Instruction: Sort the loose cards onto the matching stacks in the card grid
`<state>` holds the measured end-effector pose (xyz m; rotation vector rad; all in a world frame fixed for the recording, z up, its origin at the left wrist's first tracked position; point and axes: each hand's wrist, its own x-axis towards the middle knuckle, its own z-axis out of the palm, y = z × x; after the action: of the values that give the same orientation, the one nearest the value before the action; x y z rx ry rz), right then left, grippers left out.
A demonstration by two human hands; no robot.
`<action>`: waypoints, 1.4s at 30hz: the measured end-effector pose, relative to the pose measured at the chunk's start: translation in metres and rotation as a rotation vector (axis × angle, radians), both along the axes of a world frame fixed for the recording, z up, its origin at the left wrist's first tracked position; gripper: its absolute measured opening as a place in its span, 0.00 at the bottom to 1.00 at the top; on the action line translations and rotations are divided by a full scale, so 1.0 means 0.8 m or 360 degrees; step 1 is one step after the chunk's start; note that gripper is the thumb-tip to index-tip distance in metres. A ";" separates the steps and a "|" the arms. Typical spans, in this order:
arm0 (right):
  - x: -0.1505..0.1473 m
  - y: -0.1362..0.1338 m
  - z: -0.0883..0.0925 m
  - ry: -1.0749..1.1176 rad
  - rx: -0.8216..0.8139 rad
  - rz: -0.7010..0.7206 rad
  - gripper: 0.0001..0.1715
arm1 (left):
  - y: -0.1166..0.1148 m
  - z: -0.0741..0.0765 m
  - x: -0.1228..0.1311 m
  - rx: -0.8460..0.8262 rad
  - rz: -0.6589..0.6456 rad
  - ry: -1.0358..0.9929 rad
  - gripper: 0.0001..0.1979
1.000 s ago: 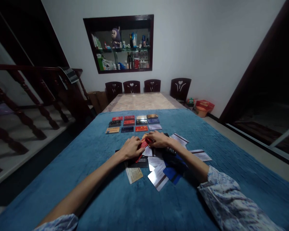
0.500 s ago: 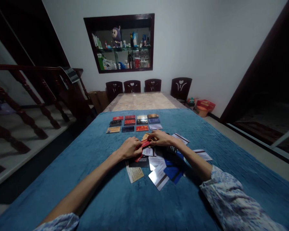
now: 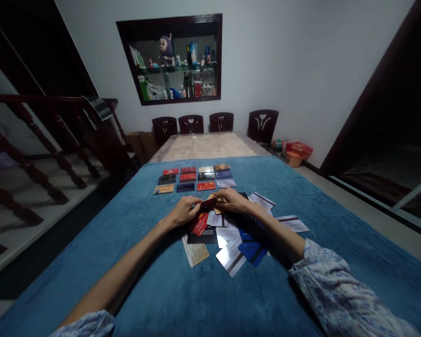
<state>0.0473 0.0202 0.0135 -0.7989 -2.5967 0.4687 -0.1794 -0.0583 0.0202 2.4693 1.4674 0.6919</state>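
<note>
left hand (image 3: pixel 182 213): curled narrow, tips pinch the left end of the dark card (image 3: pixel 209 203)
right hand (image 3: pixel 235 201): fingers bent, tips at the card's right end; grip or mere touch, I cannot tell
dark card: raised just above the pile (image 3: pixel 228 236), between my two hands, mid cloth (image 3: pixel 126 262)
long axis: runs left to right, hand to hand, right end tilted a bit higher
nearer hand: both reach it; my left shows the clearer hold
red card (image 3: pixel 199 223): lies slanted just on my side of the left hand, partly over a black card (image 3: pixel 202 237)
grid (image 3: pixel 192 179): rows of cards laid flat, beyond both hands, near but apart from them
hidden: my right wrist and forearm cover part of the pile; the dark card's underside and my thumbs do not show
hard to make out: print on any card, too small and dim; how many cards lie under my hands
</note>
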 end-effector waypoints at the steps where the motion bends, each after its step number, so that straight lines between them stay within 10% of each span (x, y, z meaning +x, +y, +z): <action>1: -0.001 0.002 -0.003 0.0026 -0.0021 -0.0005 0.13 | 0.001 -0.001 -0.001 -0.0012 0.0014 -0.0042 0.15; 26: -0.010 0.011 -0.029 0.0221 0.0013 -0.0197 0.08 | 0.019 -0.020 -0.015 -0.0189 0.0090 -0.0529 0.15; 42: -0.028 -0.013 -0.024 0.0589 -0.0171 -0.0276 0.11 | 0.019 -0.016 -0.022 -0.0138 0.0280 -0.0293 0.14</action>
<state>0.0249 0.0096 -0.0056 -0.8711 -2.1576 0.6410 -0.1973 -0.0434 0.0070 2.1672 1.6190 0.8433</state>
